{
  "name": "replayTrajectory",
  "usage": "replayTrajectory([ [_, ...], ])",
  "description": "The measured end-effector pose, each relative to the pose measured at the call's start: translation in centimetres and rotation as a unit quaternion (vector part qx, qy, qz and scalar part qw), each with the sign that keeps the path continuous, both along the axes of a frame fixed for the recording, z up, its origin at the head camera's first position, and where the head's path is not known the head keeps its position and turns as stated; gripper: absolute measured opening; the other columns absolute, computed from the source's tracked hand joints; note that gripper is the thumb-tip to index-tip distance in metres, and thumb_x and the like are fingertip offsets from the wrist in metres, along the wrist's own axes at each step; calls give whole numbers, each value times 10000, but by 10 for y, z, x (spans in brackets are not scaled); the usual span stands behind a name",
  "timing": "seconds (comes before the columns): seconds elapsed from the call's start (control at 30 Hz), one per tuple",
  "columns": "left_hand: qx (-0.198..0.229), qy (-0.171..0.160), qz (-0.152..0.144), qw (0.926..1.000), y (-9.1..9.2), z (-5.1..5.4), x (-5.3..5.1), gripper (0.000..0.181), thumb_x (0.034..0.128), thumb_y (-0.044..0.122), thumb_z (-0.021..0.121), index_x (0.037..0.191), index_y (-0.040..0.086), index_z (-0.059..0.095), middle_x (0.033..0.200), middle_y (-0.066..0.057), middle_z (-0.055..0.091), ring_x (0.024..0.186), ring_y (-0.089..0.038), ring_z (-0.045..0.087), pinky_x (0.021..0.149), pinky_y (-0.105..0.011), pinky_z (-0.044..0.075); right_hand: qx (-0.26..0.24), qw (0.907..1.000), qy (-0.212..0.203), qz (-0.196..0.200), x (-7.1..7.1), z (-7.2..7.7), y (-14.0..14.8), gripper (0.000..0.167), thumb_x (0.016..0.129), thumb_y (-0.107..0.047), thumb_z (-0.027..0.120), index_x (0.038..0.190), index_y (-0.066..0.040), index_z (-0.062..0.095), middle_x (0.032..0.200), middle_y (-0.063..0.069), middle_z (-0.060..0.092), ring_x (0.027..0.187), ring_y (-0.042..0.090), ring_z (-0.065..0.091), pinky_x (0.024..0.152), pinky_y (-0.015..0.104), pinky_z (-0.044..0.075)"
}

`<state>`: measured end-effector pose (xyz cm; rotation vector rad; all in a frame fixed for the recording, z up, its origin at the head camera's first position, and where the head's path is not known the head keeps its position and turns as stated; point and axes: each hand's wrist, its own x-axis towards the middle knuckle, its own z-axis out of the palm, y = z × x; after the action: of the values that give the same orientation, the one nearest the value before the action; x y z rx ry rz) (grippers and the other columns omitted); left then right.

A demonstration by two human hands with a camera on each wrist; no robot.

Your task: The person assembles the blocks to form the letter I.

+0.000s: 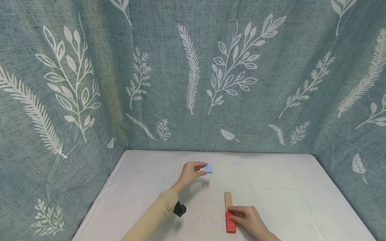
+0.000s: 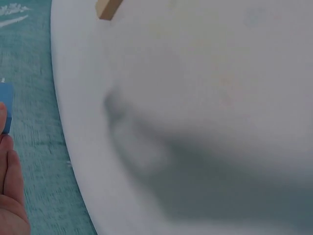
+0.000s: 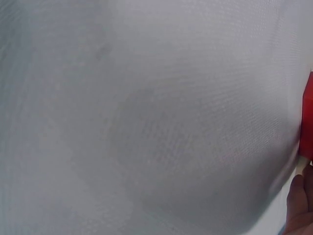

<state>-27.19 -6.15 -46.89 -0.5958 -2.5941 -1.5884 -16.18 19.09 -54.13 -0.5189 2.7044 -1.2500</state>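
Note:
Thumb and fingers of my left hand [image 1: 190,172] pinch a small light-blue block [image 1: 209,169], held off the table towards the back, with its shadow below. The left wrist view catches this blue block [image 2: 6,108] at its left edge. Nearer the front, my right hand [image 1: 250,219] grips a red block [image 1: 230,226] from its right side, around the upper part. A tan wooden block [image 1: 228,199] lies end to end with the red one, pointing away from me; fingers partly hide where they meet. Only a slice of the red block [image 3: 307,122] shows in the right wrist view.
A white cloth [image 1: 280,190] covers the table. Behind and at both sides hangs a blue-green curtain [image 1: 169,100] with white leaf prints. The black wrist camera [image 1: 180,210] sticks out beside my left sleeve [image 1: 156,211].

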Motion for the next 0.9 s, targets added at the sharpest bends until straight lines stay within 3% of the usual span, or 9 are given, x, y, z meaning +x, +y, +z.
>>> replayTrajectory([
  [0.33,48,-40,-187,9998,25,9,-3,311,815,12,706,1119,-42,672,1122,-195,681,1077,-323,644,936,-332,551,42,10000,-7,-41,0,-1,0,325,807,-199,738,1111,-84,713,1087,38,722,1033,142,672,833,258,587],
  [0.53,105,143,-254,9995,36,15,-6,305,811,11,709,1110,-41,676,1111,-185,688,1064,-305,652,925,-282,554,25,9999,-155,-26,-1,0,0,338,812,-203,735,1124,-77,705,1096,46,719,1041,180,671,846,306,586],
  [0.9,89,69,-176,9998,51,8,-8,298,823,23,703,1117,-23,680,1117,-172,689,1063,-288,656,916,-272,559,7,9999,-105,28,-1,0,2,329,815,-198,732,1122,-80,707,1094,37,720,1035,132,670,840,273,587],
])
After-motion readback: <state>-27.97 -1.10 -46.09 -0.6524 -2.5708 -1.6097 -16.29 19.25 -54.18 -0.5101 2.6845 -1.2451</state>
